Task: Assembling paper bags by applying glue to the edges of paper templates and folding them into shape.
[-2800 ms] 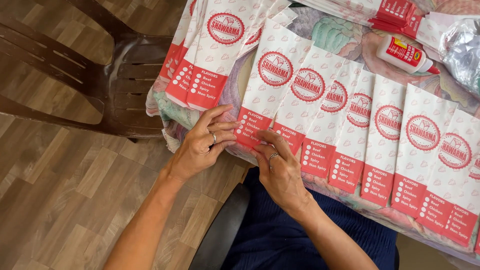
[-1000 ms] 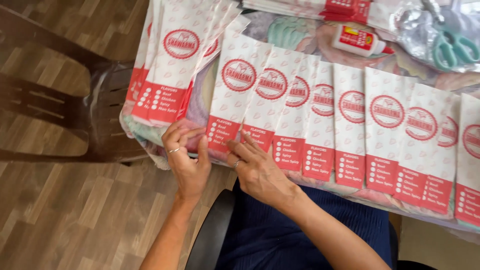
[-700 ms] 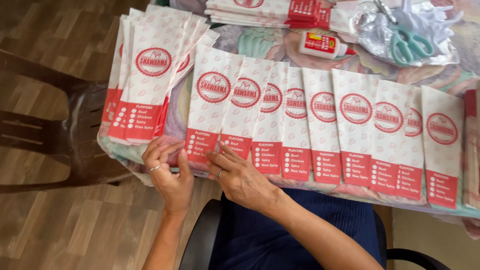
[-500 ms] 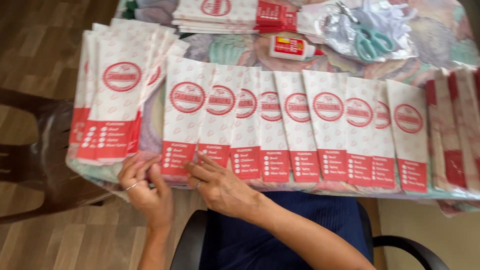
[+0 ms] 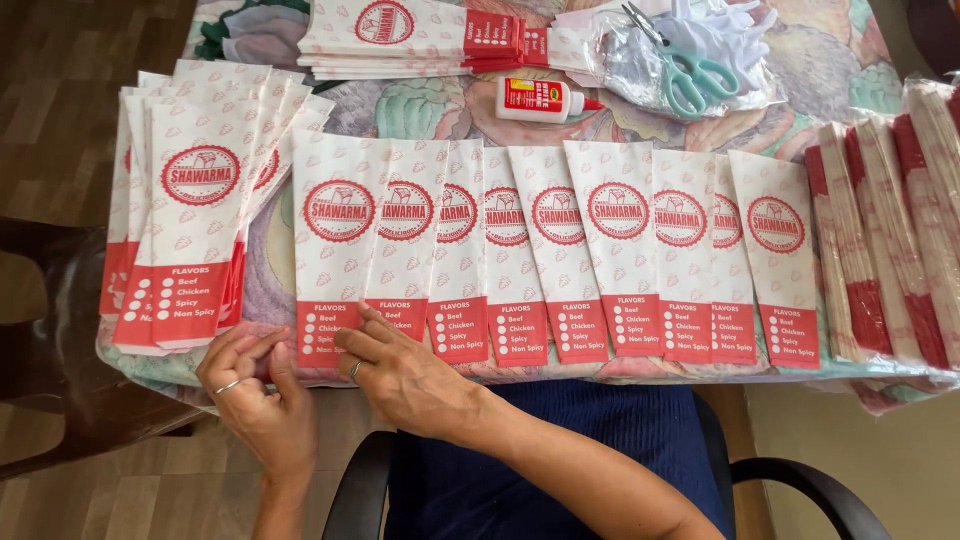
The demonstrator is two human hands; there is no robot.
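A row of several white paper bags with red round emblems and red bottom bands overlaps along the table's near edge. My left hand [image 5: 255, 400], with a ring on it, pinches the bottom left corner of the leftmost paper bag [image 5: 335, 250] in that row. My right hand [image 5: 405, 375] lies with its fingers spread flat on the same bag's red bottom band. Both hands sit at the table's near edge, above my dark blue lap.
A fanned stack of the same bags [image 5: 195, 200] lies left of the row, another pile [image 5: 400, 30] lies at the back, and folded ones [image 5: 890, 220] lie at the right. A glue bottle [image 5: 540, 100] and teal scissors [image 5: 690, 75] lie behind the row. A brown chair [image 5: 60, 330] stands at the left.
The view has swung right and squared up over the table, showing the whole row. Both hands have stayed at the bottom edge of the leftmost bag, the left fingers curling in at its corner.
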